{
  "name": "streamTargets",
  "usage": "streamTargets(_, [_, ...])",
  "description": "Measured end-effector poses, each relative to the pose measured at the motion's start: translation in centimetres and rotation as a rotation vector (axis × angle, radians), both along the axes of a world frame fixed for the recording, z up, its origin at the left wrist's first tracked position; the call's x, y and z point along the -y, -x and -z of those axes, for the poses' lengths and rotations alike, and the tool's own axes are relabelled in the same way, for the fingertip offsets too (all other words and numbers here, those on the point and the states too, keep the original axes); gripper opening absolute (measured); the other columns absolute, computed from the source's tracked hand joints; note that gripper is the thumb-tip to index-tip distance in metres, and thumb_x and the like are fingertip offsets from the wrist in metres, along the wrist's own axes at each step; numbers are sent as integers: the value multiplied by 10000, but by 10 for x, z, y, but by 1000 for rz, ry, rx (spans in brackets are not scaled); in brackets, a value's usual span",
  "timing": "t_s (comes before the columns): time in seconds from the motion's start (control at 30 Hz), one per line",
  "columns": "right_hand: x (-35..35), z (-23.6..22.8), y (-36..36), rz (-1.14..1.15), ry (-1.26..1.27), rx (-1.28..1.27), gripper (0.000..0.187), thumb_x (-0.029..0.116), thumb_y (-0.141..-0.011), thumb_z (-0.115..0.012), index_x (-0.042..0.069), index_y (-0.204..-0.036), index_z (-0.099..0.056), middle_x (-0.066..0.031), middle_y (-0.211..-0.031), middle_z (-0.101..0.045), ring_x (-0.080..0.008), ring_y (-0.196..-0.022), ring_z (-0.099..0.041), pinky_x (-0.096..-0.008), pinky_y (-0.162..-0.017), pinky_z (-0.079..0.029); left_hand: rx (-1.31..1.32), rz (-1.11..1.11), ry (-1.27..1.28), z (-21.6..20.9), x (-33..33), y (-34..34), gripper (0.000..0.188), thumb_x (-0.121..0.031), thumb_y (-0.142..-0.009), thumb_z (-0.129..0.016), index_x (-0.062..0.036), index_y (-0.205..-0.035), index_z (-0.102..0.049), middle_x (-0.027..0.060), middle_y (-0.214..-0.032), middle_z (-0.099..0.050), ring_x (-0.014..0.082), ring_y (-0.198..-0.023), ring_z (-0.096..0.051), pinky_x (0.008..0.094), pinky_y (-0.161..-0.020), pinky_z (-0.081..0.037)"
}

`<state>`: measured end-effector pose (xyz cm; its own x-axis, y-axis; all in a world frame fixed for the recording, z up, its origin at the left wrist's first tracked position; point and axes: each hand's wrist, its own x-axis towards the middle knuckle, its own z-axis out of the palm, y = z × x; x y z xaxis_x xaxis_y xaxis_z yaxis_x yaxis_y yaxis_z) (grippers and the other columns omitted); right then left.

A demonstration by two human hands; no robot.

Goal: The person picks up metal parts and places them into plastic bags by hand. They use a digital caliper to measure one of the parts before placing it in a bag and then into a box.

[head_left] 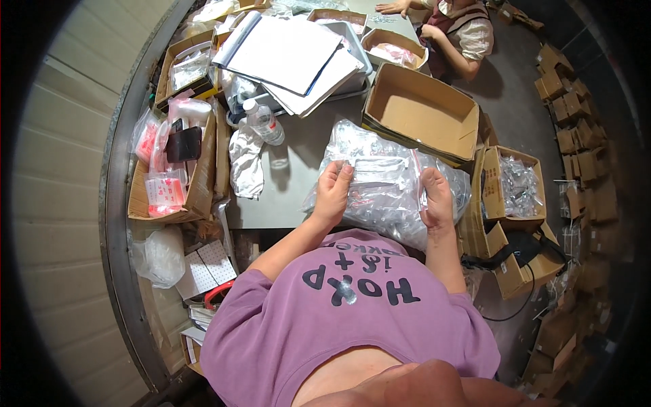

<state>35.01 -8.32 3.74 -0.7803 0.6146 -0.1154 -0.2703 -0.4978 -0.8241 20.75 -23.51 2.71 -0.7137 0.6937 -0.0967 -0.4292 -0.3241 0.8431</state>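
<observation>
Grey table [288,207], crowded: over the big bag [400,220], your left hand [332,193] and right hand [437,197] pinch the small bag [383,169] by its ends; uneven pulling could split it.

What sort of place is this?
Probably a packing workshop: a small clear bag held over a bulging plastic sack, with an open cardboard box beyond and many cartons along the right.

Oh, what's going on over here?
A person in a purple top holds a small clear plastic bag in front of them, left hand at one side, right hand at the other. What's inside is hard to make out. Below it lies a large, bulging clear bag. Beyond that stands an open cardboard box; another person is farther off.
</observation>
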Motion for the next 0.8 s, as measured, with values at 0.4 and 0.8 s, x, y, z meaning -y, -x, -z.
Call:
streamTargets(0.4, [1, -9, -7, -133, -70, 316, 167, 211, -850, -589, 50, -879, -554, -5, -737, -579, -72, -626, -551, -209, -567, -472, 10, 30, 116, 21, 10, 3, 269, -240, -918, -467, -30, -1081, -430, 31, -858, -550, 59, -715, -493, 188, -604, -419])
streamTargets(0.8, [-55, -32, -20, 258, -195, 184, 127, 190, -909, -483, 69, -881, -507, -17, -849, -575, -113, -767, -581, -260, -629, -515, -153, -5, 357, 49, 32, 30, 301, -178, -844, -567, -24, -1079, -459, 66, -958, -571, 107, -839, -526, 230, -731, -408])
